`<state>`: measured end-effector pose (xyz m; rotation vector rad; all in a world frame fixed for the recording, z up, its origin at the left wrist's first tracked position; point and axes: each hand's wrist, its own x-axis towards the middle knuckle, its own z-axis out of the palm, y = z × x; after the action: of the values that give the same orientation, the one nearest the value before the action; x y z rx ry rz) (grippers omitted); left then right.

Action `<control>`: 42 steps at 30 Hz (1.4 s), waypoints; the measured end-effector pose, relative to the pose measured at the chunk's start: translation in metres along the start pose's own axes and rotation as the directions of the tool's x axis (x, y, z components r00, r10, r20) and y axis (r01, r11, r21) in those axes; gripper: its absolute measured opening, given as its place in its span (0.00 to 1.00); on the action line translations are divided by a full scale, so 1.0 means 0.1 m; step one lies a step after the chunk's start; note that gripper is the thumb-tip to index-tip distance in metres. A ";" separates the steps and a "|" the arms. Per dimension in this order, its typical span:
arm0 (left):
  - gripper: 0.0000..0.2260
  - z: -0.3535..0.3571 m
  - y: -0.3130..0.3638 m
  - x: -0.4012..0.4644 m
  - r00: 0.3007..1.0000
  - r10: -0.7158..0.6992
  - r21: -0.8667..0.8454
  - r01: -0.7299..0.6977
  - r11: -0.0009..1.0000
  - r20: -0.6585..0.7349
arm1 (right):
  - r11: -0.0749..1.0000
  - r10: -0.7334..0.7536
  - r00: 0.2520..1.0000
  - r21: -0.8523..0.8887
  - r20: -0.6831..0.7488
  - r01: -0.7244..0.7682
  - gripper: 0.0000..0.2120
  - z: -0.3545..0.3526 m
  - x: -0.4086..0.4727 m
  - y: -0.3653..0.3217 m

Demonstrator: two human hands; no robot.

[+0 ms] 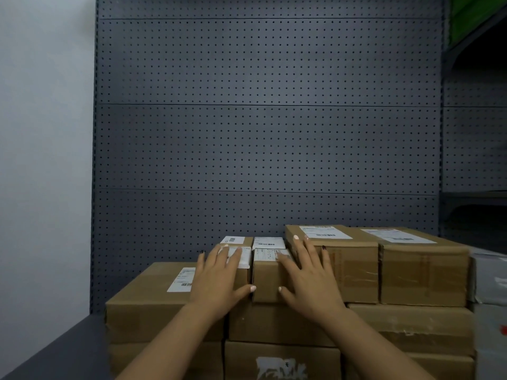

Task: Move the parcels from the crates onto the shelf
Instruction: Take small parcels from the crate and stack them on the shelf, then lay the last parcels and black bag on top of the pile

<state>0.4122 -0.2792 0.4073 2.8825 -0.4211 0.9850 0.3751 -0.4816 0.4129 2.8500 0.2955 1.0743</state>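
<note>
Brown cardboard parcels are stacked on the dark grey shelf [55,349] in front of me. My left hand [219,278] lies flat with spread fingers on a small parcel [241,270] with a white label. My right hand [307,272] lies flat on the neighbouring small parcel [266,281], its fingers reaching onto a taller parcel [354,270] to the right. A wide parcel [148,297] sits at the left of the stack. Another tall labelled parcel [422,270] stands at the far right. No crate is in view.
A grey pegboard panel [266,133] forms the shelf's back. A white wall [44,133] is at the left. Grey wrapped packages [491,281] sit at the right edge. Lower parcels [279,360] support the stack. A neighbouring shelf unit [477,198] stands to the right.
</note>
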 end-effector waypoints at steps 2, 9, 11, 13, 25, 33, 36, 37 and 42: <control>0.41 0.00 0.04 -0.06 0.998 0.062 0.061 -0.064 0.996 0.032 | 1.000 0.010 1.000 -0.002 0.022 -0.010 0.34 0.01 -0.05 0.01; 0.46 0.10 0.09 -0.07 0.995 0.097 0.180 -0.098 0.979 0.014 | 0.999 -0.022 0.999 -0.046 0.049 0.024 0.41 0.05 -0.11 0.08; 0.46 0.14 0.08 -0.07 0.995 0.097 0.177 -0.094 0.980 -0.012 | 0.998 -0.017 0.999 -0.066 0.036 0.019 0.44 0.10 -0.09 0.07; 0.47 0.16 0.06 -0.06 0.994 0.103 0.171 -0.098 0.980 -0.024 | 0.995 0.014 0.999 -0.095 0.033 -0.011 0.50 0.15 -0.08 0.08; 0.42 0.15 -0.06 -0.04 0.976 0.189 0.061 -0.183 0.981 -0.111 | 0.995 0.006 0.995 -0.097 -0.098 -0.015 0.50 0.29 -0.09 0.03; 0.38 -0.39 0.05 -0.47 0.945 0.265 -0.095 -0.287 0.953 -0.192 | 0.992 -0.065 0.990 -0.117 -0.129 0.050 0.33 -0.13 -0.75 0.21; 0.36 -0.43 0.20 -0.70 0.938 0.314 -0.161 -0.337 0.928 -0.148 | 0.995 -0.059 0.995 -0.089 -0.080 0.052 0.30 -0.30 -1.22 0.36; 0.36 -0.43 0.27 -0.76 0.932 0.333 -0.171 -0.354 0.919 -0.140 | 0.995 -0.048 0.997 -0.086 -0.064 0.043 0.30 -0.35 -1.39 0.42; 0.37 -0.25 0.85 -0.99 0.887 0.455 -0.235 -0.459 0.857 -0.073 | 0.993 0.024 0.999 -0.117 0.034 -0.020 0.29 -0.57 -2.30 0.72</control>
<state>0.2989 -0.3338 0.3644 2.5939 -1.1814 0.9207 0.1789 -0.5990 0.3180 2.7709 0.1928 1.0085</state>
